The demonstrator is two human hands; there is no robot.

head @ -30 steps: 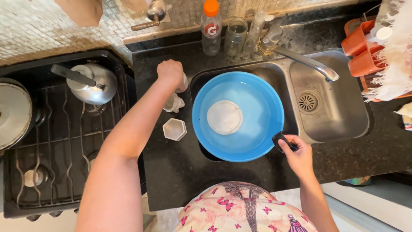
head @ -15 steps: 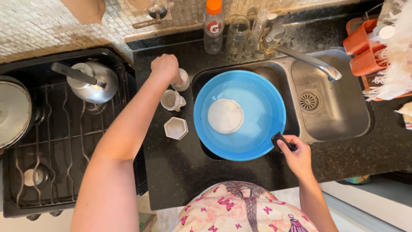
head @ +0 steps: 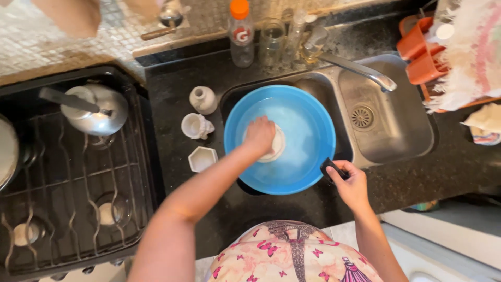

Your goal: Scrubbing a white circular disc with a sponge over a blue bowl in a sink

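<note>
Clear bottle [head: 241, 36], orange cap, red-and-white label, upright at back of dark counter [head: 292, 209], beside glass jar [head: 272, 42]. Left hand [head: 260, 134] down in blue basin [head: 308, 167], fingers clenched over white round dish [head: 276, 146] at basin centre. Right hand [head: 352, 183] at basin's right rim, fingers grasping dark sponge [head: 330, 167]. Three small white vessels [head: 202, 99] left of basin, near stove [head: 78, 209] edge. Open room: steel sink bowl [head: 386, 130] to right, counter strip in front.
</note>
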